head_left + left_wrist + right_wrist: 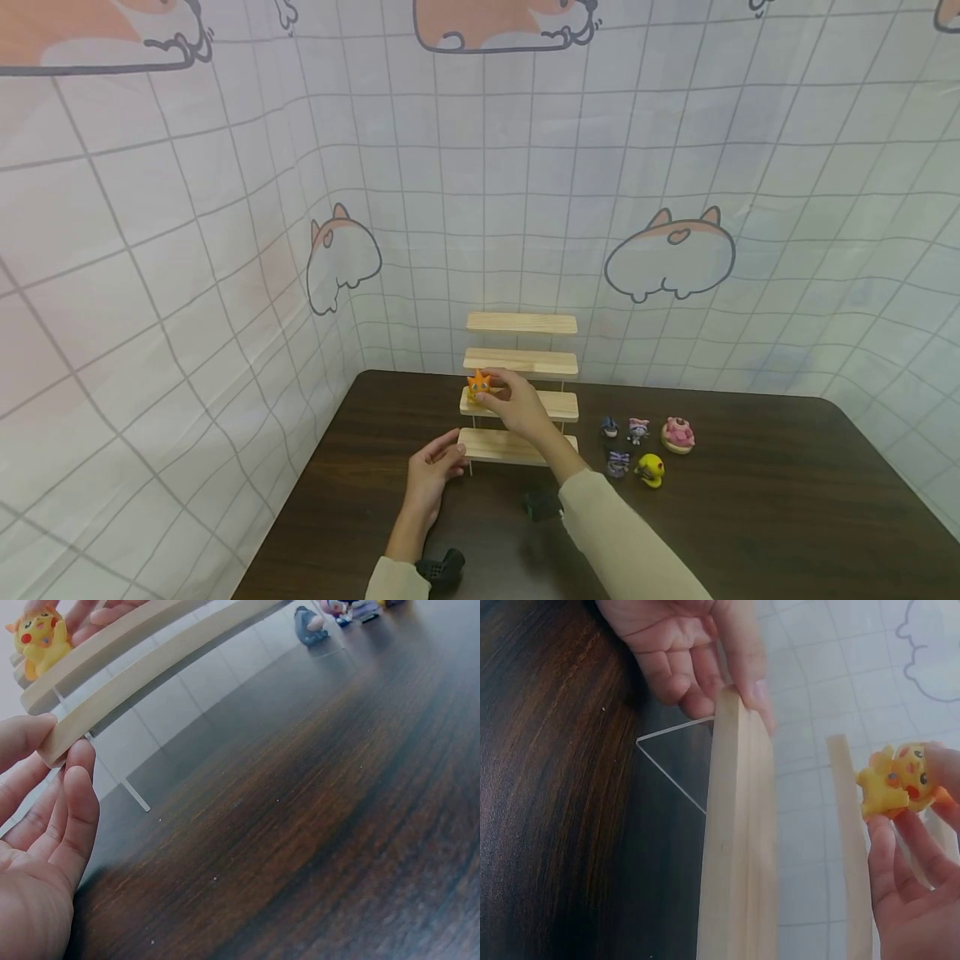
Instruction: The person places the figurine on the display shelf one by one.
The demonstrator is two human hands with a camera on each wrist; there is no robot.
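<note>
In the head view, the right hand (517,407) grasps the yellow figure (478,387) by its fingertips; the figure lies just to the left of that hand, at the left end of the second board (558,406) from the bottom of the stand (521,323); the left hand (432,475) is lower and nearer the viewer, at the left end of the lowest board (498,446), above the worktop (750,450); of the two, the right hand is the nearer to the figure, touching it.

In the left wrist view, the left hand pinches the lowest board's end, thumb above and fingers beneath; the figure's long axis rises from the second board, head away from the wood, with the right hand's fingers behind it.

In the right wrist view, the figure's base is right against the second board or just beside it; whether its weight rests there, I cannot tell.
</note>
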